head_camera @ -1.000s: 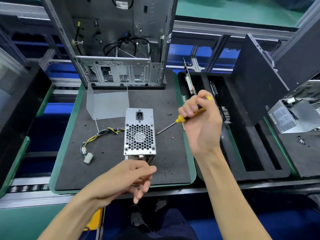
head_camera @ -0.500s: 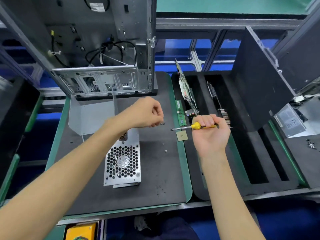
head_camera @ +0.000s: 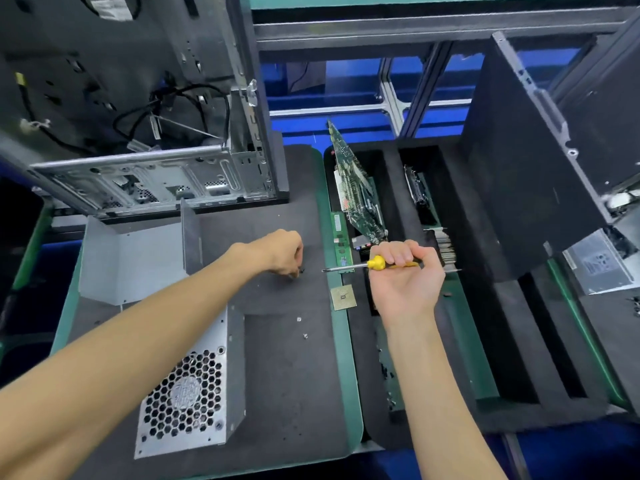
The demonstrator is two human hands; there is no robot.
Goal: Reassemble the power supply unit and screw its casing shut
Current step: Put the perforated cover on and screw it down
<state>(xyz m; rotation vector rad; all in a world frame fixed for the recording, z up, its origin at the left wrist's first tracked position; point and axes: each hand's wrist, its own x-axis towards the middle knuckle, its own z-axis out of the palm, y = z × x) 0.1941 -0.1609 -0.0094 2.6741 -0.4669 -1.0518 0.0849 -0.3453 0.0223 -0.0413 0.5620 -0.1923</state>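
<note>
The silver power supply unit (head_camera: 194, 389) lies on the dark mat (head_camera: 287, 393) at the front left, its honeycomb fan grille facing up, partly under my left forearm. Its bent grey metal cover (head_camera: 135, 261) stands behind it. My left hand (head_camera: 280, 252) reaches over the mat and its fingertips pinch a small dark screw (head_camera: 302, 270). My right hand (head_camera: 403, 275) grips a yellow-handled screwdriver (head_camera: 360, 266) held level, its tip pointing left toward the left hand. Two loose screws (head_camera: 302, 327) lie on the mat nearby.
An open computer case (head_camera: 156, 140) stands at the back of the mat. A black foam tray (head_camera: 460, 348) to the right holds a circuit board (head_camera: 356, 188), a memory stick (head_camera: 341, 240) and a CPU chip (head_camera: 343, 296). A dark panel (head_camera: 526, 174) leans at the right.
My left hand left the front of the power supply, reached out across the mat and came down on a screw. My right hand lowered the screwdriver to level. The view shifted right.
</note>
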